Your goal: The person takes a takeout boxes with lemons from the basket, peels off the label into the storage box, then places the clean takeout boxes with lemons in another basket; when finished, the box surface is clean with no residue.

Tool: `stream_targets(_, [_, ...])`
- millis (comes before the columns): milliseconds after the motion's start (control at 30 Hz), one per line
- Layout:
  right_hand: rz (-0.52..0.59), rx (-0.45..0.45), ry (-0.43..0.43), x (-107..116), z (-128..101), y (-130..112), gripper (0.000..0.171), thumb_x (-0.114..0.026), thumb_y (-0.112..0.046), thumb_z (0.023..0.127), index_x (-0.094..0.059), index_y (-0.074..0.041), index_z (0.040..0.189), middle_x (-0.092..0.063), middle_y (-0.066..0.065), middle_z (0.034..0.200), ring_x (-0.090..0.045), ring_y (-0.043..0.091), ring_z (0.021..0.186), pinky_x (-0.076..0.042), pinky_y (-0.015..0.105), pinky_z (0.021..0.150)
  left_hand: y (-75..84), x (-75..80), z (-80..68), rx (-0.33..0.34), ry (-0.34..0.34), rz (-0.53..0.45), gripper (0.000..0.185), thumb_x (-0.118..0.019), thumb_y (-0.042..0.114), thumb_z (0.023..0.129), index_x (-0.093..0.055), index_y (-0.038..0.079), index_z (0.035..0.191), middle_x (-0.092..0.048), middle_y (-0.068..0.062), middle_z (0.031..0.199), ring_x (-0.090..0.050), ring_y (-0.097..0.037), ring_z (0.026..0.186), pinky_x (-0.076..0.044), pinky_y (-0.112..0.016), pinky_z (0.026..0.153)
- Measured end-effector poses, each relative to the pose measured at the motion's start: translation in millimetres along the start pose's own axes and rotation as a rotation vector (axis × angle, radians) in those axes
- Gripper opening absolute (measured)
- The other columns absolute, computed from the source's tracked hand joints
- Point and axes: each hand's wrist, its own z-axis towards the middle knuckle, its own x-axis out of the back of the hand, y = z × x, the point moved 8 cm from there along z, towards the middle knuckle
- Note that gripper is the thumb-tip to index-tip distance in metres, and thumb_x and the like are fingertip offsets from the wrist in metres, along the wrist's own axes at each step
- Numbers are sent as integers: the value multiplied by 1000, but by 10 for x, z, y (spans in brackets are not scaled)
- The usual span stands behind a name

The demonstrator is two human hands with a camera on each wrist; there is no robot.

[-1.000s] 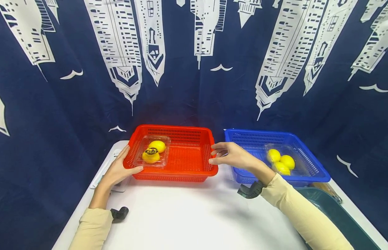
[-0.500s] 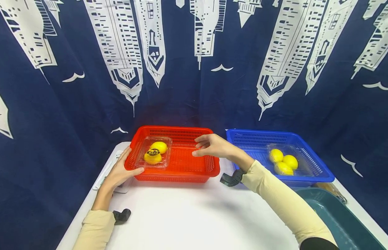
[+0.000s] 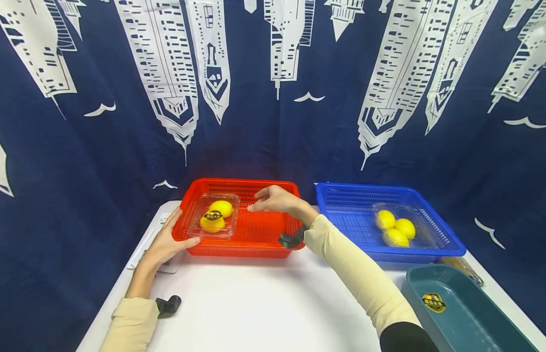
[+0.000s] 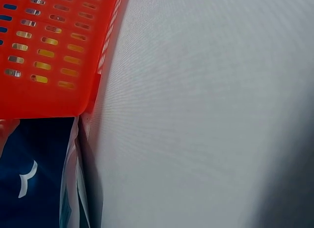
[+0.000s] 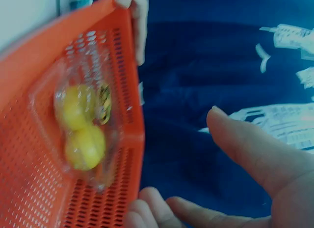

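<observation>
Toward the back left of the worktop [image 3: 255,303] sits the red basket [image 3: 259,230], and the clear lemon box [image 3: 214,216] lies in its left half, lid closed, two lemons inside. The left hand [image 3: 166,240] rests against the basket's left front corner, fingers straight along the rim and thumb pressed on the front wall. The right hand [image 3: 273,199] hovers over the middle of the basket, just beside the box, holding nothing, its fingers loosely parted and pointing left at it.

My worry is the thin plastic: a pinch on one edge could pop the lid or tip the box so the lemons roll out. The light basket could also slide if the bracing hand slackens.

The right forearm reaches diagonally across from the front right, wrist raised above the basket's rim.
</observation>
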Motion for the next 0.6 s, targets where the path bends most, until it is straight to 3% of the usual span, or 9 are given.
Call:
stream_targets(233, [75,-53,-37,-216,323,122,73,-75,-27,85,-43,10,140,-59,19,135,-60,35,120,-48,43,106,-60,-8,-54,22,6,22,104,-78,29,78,-13,4,156,-11,-14,164,-13,-40,149,-15,-66,117])
stream_targets(400, [109,-94,-19,-300,521,158,60,-73,-24,87,-53,10,131,-56,22,137,-57,38,123,-46,46,107,-43,20,-47,42,2,38,105,-78,29,78,-11,4,156,-9,-14,165,-11,-42,149,-15,-68,116])
stream_targets(467, [117,-100,-4,-317,590,169,44,-73,-22,87,-63,7,118,-61,21,130,-61,36,118,-46,47,107,-27,19,-19,41,-4,40,106,-77,30,78,-11,5,156,-9,-14,165,-11,-42,150,-14,-68,116])
stream_targets(533, [109,-104,5,-347,651,181,23,-74,-22,87,-70,0,92,-68,16,112,-66,27,99,-47,44,106,-25,13,5,43,-6,45,106,-77,31,78,-10,6,157,-8,-14,165,-11,-41,150,-14,-68,116])
stream_targets(600, [112,-108,13,-389,700,197,25,-74,-22,86,-62,-10,68,-65,8,89,-59,18,79,-50,41,101,-36,2,11,51,-7,44,106,-77,31,78,-10,7,157,-8,-12,165,-10,-40,150,-14,-67,117])
